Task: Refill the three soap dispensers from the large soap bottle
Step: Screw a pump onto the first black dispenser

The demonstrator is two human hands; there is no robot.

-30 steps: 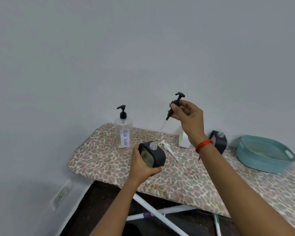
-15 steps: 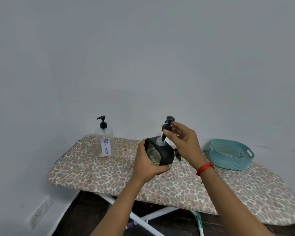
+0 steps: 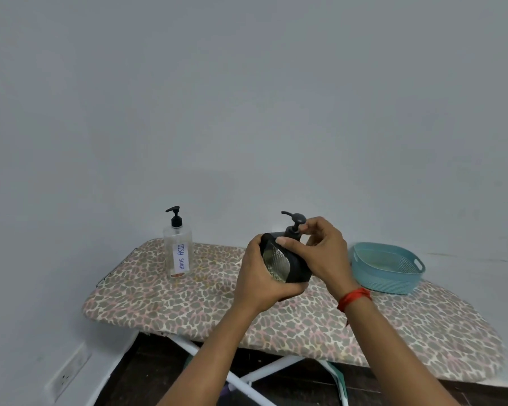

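Spanning the lower frame, a leopard-print board (image 3: pixel 188 303) carries a teal basket (image 3: pixel 387 271) at its right end and, well apart at its left, an upright clear bottle (image 3: pixel 178 253) hand-labelled "DISH SOAP", which looks close to empty. Held in the air above the middle of the board is a black dispenser (image 3: pixel 288 268), tilted with its patterned window towards the camera. The left hand (image 3: pixel 261 276) is wrapped round its body from below. The right hand (image 3: pixel 320 253), a red thread (image 3: pixel 354 297) at its wrist, pinches the collar of the black pump (image 3: pixel 294 227), which sits in the dispenser's neck with its spout pointing left.

The step in hand appears to be the capping of this one dispenser — the pump looks seated, though whether its thread is fully home cannot be told. The next move likely calls for the left hand to hold the body steady while the right turns the collar tight — then for setting the dispenser upright on the board.
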